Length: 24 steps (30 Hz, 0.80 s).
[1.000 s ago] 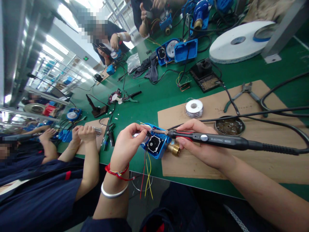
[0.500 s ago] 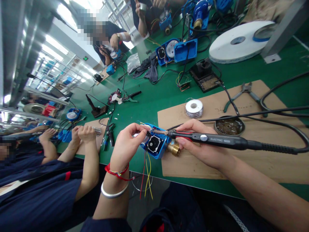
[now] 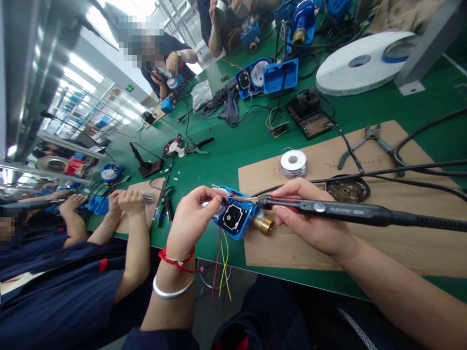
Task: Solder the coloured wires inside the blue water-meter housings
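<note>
My right hand [image 3: 310, 218] is wrapped round a black soldering iron [image 3: 328, 209], its metal tip pointing left over a blue water meter housing [image 3: 239, 228]. The housing lies at the edge of the cardboard, with a threaded brass fitting [image 3: 263, 225] on its right side and a black square part inside. My left hand [image 3: 197, 209] pinches at the housing's upper left, close to the iron's tip. Thin wires [image 3: 226, 194] show by those fingertips, but what exactly is pinched is too small to tell. Red and yellow wires [image 3: 223, 267] hang from the housing over the table edge.
On the cardboard sheet [image 3: 310, 253] are a solder spool [image 3: 294, 163], a round tin [image 3: 348, 188] and pliers [image 3: 372, 133]. Behind stands a soldering iron stand [image 3: 310, 114]. The iron's black cable crosses the right side. A co-worker's hands [image 3: 127, 201] are close on the left.
My right hand and the soldering iron have shifted slightly to the right, the tip staying near my left fingertips. My left hand and the housing have hardly moved.
</note>
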{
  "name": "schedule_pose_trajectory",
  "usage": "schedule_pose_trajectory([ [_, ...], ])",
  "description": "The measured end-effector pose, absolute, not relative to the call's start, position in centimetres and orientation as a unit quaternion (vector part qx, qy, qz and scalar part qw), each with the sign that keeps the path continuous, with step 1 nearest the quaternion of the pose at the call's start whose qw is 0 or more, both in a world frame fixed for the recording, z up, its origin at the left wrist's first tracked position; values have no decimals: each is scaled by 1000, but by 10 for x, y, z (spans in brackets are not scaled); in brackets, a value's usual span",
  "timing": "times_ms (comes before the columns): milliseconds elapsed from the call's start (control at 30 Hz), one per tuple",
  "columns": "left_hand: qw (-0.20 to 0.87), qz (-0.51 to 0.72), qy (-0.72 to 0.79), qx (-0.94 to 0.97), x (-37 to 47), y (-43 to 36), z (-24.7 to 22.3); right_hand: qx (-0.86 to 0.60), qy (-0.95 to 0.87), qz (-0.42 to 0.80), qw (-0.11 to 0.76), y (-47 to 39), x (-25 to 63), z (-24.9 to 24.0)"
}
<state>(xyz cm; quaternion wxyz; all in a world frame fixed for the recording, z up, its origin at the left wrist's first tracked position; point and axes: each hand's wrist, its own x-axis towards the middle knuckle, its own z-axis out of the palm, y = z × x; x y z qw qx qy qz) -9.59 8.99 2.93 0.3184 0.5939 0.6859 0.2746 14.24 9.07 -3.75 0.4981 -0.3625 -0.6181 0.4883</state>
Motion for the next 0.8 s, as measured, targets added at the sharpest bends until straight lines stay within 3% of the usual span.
schedule_pose_trajectory([
  [800,327,291,675,594,-98,90,27,-338,-537,536,557,91,144,-34],
])
